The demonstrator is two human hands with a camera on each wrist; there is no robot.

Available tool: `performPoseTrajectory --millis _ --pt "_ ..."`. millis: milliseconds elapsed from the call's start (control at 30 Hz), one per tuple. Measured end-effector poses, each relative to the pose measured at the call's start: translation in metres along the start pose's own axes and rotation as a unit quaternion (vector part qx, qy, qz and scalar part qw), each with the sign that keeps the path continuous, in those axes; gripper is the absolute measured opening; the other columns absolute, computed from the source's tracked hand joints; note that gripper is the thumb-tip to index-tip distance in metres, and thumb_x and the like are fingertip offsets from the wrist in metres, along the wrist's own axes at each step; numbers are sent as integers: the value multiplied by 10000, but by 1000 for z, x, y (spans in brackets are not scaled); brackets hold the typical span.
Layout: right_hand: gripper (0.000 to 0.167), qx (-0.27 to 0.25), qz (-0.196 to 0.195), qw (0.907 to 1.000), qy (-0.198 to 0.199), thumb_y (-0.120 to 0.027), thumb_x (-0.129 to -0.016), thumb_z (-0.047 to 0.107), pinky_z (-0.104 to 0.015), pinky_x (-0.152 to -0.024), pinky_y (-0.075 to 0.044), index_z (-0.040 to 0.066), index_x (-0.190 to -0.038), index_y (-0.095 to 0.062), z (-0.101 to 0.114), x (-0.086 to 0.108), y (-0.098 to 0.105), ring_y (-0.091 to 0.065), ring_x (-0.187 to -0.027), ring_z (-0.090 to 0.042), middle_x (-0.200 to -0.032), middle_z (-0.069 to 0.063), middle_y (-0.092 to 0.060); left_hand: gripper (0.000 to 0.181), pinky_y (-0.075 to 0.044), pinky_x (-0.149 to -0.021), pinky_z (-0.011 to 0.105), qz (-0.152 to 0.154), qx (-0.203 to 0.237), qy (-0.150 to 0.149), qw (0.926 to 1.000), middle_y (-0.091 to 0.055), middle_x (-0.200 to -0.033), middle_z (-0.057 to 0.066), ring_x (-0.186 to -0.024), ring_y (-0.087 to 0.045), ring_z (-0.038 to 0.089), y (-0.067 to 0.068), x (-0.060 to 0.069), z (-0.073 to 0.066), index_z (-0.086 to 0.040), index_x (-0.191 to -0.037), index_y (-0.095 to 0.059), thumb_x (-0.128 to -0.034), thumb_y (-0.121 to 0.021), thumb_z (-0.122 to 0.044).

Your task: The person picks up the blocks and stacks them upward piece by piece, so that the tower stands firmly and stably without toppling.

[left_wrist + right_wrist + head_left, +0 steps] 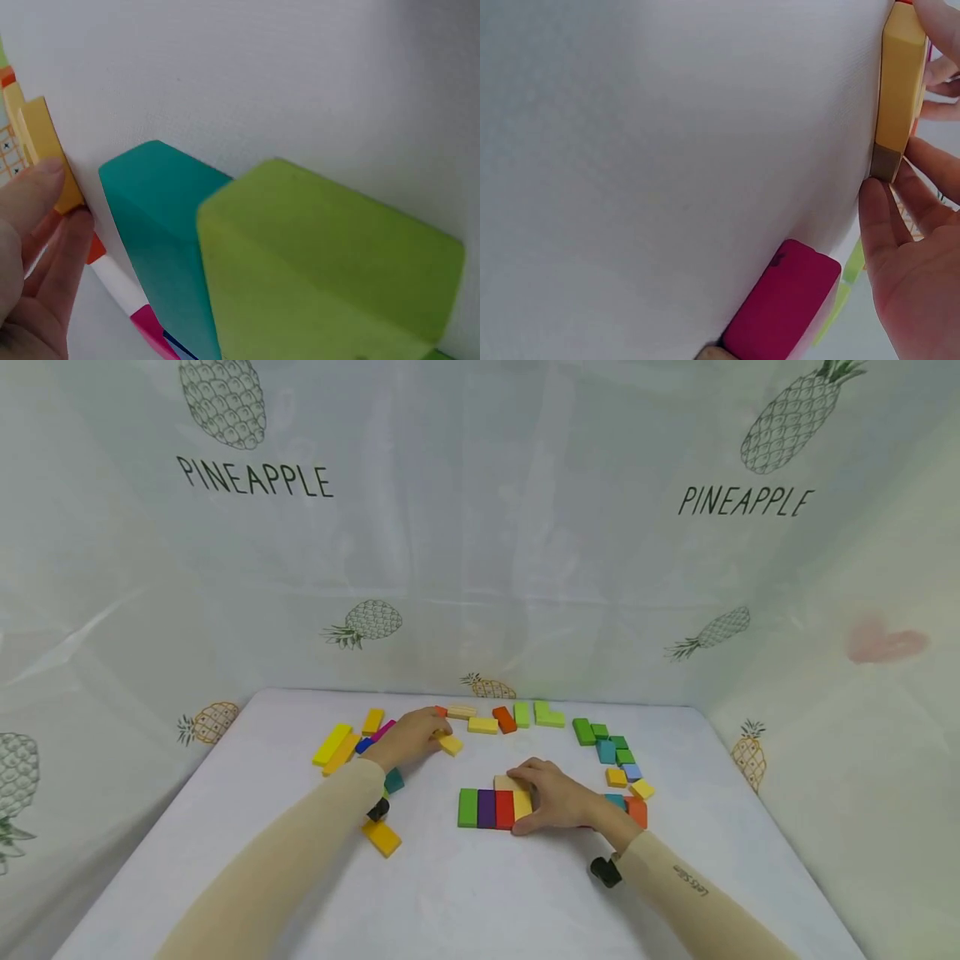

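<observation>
My left hand [408, 737] pinches a yellow block [450, 744] between thumb and fingers above the table's far middle. In the left wrist view the same yellow block [51, 154] is held by its near end. A row of blocks lies flat at the centre: green [468, 808], purple [486, 809], red [504, 810] and pale yellow [522, 804]. Behind the row's right end is a plain wooden block [505, 782]. My right hand [557, 795] grips the pale yellow block [901, 79], thumb at its near end and fingers at the far end.
Loose blocks frame the row: yellow ones [332, 744] at left, a lime pair [550, 718] behind, green ones [583, 732] at right. An orange block [637, 812] sits beyond my right wrist, and a yellow-orange block [382, 838] by my left forearm. A pineapple-print sheet [480, 543] hangs behind.
</observation>
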State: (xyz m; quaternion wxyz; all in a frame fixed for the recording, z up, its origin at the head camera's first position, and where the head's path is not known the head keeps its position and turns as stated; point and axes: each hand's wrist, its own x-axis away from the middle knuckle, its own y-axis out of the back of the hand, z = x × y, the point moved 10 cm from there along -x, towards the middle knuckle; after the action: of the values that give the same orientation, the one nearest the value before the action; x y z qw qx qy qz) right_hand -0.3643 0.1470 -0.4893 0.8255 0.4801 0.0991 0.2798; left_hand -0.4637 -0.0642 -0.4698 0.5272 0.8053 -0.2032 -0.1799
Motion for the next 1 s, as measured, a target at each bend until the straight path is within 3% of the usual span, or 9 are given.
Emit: performPoseTrajectory --millis 133,300,533,800,900,1000 --pt "892 -45 28 10000 -50 -909 -820 507 -505 -1157 -473 147 -1548 -541 0 -1 -3 -464 -1358 -212 -1449 13 -539 245 -496 -1120 441 104 103 28 9999 -696 -1240 31 -1144 -608 238 -1 4 -1 -123 -1227 -758 -985 -779 -156" --pt "892 -57 46 9999 -101 -903 -824 513 -510 -1156 -474 154 -1553 -535 0 -1 -4 -464 -1361 -218 -1456 5 -536 224 -554 -982 388 282 543 7 9981 -727 -1147 -10 -996 -634 172 -9 11 -14 -142 -1180 -765 -966 -808 -192" --pt "897 -76 4 9998 -202 -908 -812 521 -536 -1155 -468 167 -1550 -541 -4 -2 -3 -470 -1361 -230 -1443 7 -546 200 -546 -932 346 645 1034 18 9925 -704 -1087 -49 -987 -608 141 -26 19 -47 -183 -1164 -780 -968 -807 -219" --pt "894 -88 -9 9998 -170 -904 -817 522 -540 -1146 -477 165 -1551 -538 -5 -3 -5 -470 -1369 -236 -1455 3 -543 196 -553 -925 325 919 1043 77 9903 -683 -1057 -77 -990 -607 124 -35 26 -51 -198 -1205 -780 -1027 -732 -264" --pt "890 -81 -36 9998 -183 -906 -816 515 -542 -1151 -472 170 -1550 -540 -5 -2 -4 -467 -1369 -235 -1451 6 -543 347 -551 -904 325 1042 1023 60 9893 -652 -1077 -65 -990 -592 132 -39 31 -55 -188 -1273 -752 -988 -772 -386" --pt "883 -98 -63 9998 -171 -906 -819 505 -548 -1144 -477 164 -1547 -543 -4 -1 -3 -466 -1366 -236 -1445 5 -544 644 -553 -966 355 1237 882 -25 9884 -606 -1182 -56 -1069 -573 140 -43 38 -62 -192 -1406 -671 -874 -863 -500"
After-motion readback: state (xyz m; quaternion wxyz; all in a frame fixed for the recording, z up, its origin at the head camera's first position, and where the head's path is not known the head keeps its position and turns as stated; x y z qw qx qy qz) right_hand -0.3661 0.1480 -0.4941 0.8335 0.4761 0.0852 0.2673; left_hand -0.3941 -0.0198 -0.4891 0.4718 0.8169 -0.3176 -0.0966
